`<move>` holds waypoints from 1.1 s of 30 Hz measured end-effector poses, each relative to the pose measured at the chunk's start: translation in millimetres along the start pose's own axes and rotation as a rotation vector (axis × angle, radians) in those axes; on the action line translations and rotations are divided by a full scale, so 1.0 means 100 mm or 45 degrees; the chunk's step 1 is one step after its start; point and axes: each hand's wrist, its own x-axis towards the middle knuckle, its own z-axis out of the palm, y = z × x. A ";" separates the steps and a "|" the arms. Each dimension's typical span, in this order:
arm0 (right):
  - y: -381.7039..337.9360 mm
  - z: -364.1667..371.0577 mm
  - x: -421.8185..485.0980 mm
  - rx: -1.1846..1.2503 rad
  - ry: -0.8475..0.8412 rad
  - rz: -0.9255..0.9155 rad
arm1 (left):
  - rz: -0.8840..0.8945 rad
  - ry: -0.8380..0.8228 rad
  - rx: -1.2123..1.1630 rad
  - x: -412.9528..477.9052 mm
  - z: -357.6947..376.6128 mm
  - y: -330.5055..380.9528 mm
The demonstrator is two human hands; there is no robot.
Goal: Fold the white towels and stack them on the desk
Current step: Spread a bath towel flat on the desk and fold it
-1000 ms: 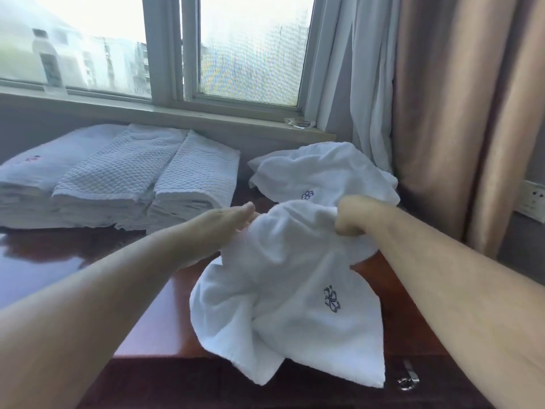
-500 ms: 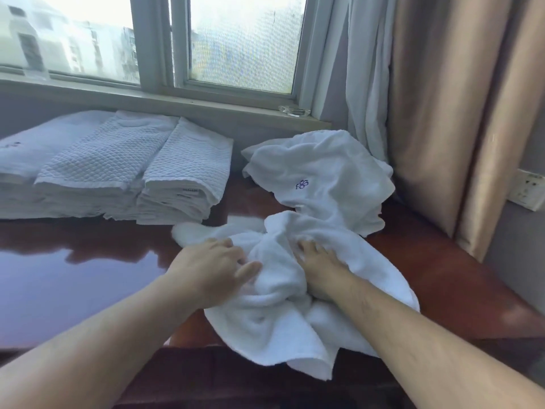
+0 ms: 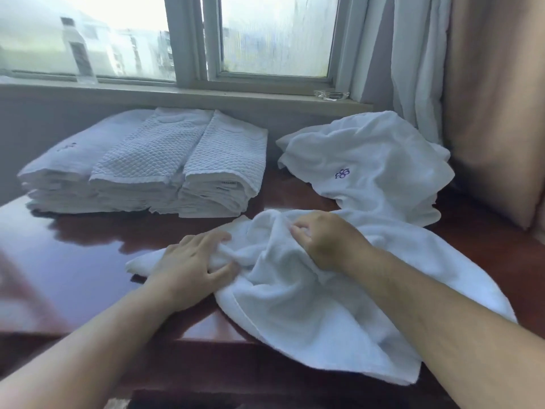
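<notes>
Three folded stacks (image 3: 153, 172) are sitting at the far left of the surface (image 3: 73, 261), so the work looks well along, with one rumpled towel (image 3: 295, 290) in hand at the near edge and a loose pile (image 3: 368, 166) waiting behind it. Left hand (image 3: 188, 267) is bunching the towel's left part in its grip, and right hand (image 3: 324, 237) is pinching a fold near the middle; the next move is probably calling for finding corners and spreading the cloth flat before folding
</notes>
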 end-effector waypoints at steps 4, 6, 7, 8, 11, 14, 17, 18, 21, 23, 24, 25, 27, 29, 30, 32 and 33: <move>0.01 0.29 0.19 0.138 -0.134 -0.068 | -0.111 0.232 -0.118 0.08 0.03 -0.02; 0.15 0.44 0.29 0.063 -0.066 -0.094 | -0.121 0.352 -0.149 0.09 0.04 -0.06; 0.20 0.48 0.36 0.040 -0.013 -0.106 | -0.119 0.419 -0.184 0.09 0.04 -0.07; 0.26 0.51 0.45 0.040 0.017 -0.112 | -0.132 0.478 -0.243 0.09 0.03 -0.09; 0.34 0.53 0.65 0.090 0.036 -0.174 | -0.087 0.357 -0.386 0.07 0.00 -0.12; 0.41 0.57 0.75 0.156 0.007 -0.325 | -0.075 -0.012 -0.408 0.12 -0.18 -0.11; 0.43 0.61 0.76 0.163 -0.116 -0.616 | -0.142 -0.001 0.054 0.23 -0.41 -0.13; 0.44 0.63 0.76 0.151 -0.121 -0.731 | -0.081 0.224 0.261 0.27 -0.46 -0.15; 0.44 0.69 0.77 0.147 -0.032 -0.880 | -0.007 0.907 0.449 0.32 -0.60 -0.11; 0.43 0.72 0.77 0.165 0.022 -0.832 | -0.079 1.040 0.459 0.36 -0.61 -0.10; 0.43 0.72 0.76 0.179 0.016 -0.781 | -0.089 1.039 0.416 0.37 -0.57 -0.10; 0.41 0.70 0.75 0.196 -0.011 -0.727 | -0.072 0.995 0.333 0.37 -0.52 -0.09; 0.36 0.64 0.73 0.249 -0.152 -0.556 | 0.065 0.764 0.104 0.32 -0.41 -0.09; 0.22 0.51 0.76 0.387 -0.373 -0.221 | 0.239 0.427 -0.008 0.25 -0.29 -0.12; 0.15 0.46 0.80 0.455 -0.447 -0.042 | 0.281 0.274 -0.028 0.22 -0.25 -0.13; -0.01 0.43 0.88 0.424 -0.501 0.140 | 0.277 0.069 -0.046 0.18 -0.20 -0.17; -0.10 0.45 0.90 0.368 -0.498 0.143 | 0.247 0.036 -0.056 0.17 -0.19 -0.18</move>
